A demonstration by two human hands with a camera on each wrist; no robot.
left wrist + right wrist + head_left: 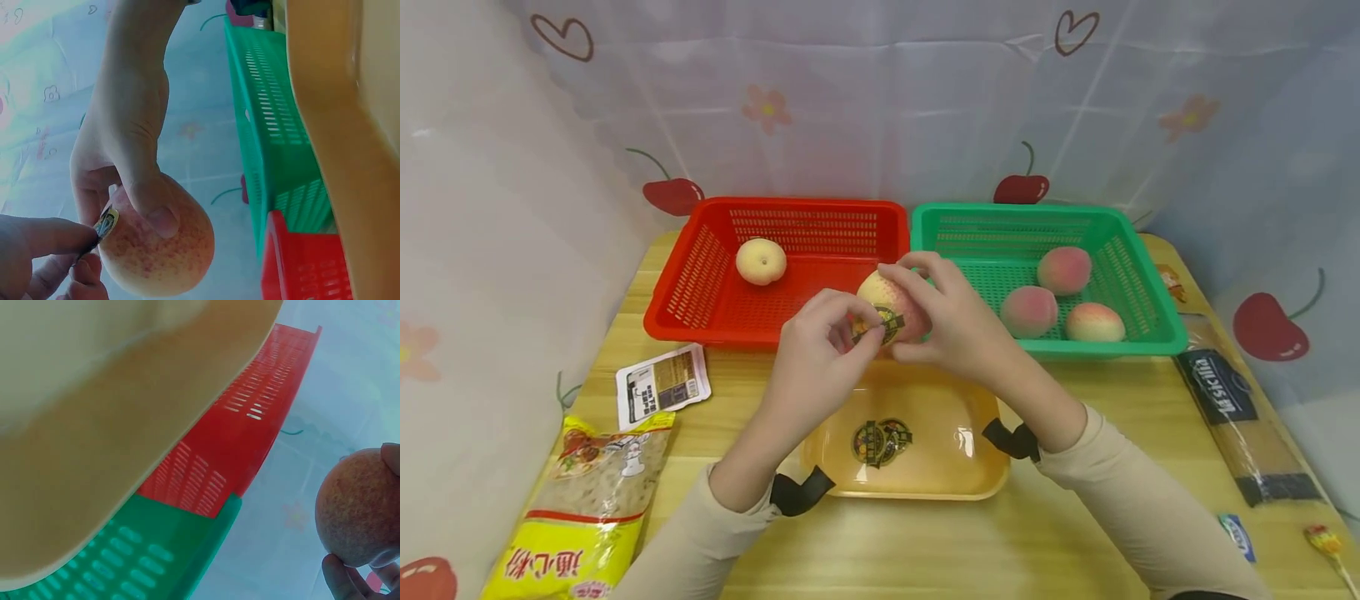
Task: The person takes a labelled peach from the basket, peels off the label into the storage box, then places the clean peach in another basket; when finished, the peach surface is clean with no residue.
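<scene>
In the head view my right hand [962, 321] grips a yellow-and-pink peach [883, 292] above the near rim of the red basket. My left hand [820, 346] pinches a round dark sticker [891, 323] with gold print between thumb and index finger, against the peach's side. The left wrist view shows the sticker [107, 223] at the fingertips, partly lying along the peach [162, 250]. Below the hands, an orange-yellow tray [955, 475] holds more such stickers [868, 442], which overlap.
A red basket [673, 308] holds one pale peach [762, 262]. Beside it, a green basket [1165, 325] contains three pinkish peaches [1030, 312]. At left lie a yellow food bag [572, 517] and a small packet [662, 383]; at right, a long package [1247, 417], a small packet [1236, 536] and a lollipop [1324, 540].
</scene>
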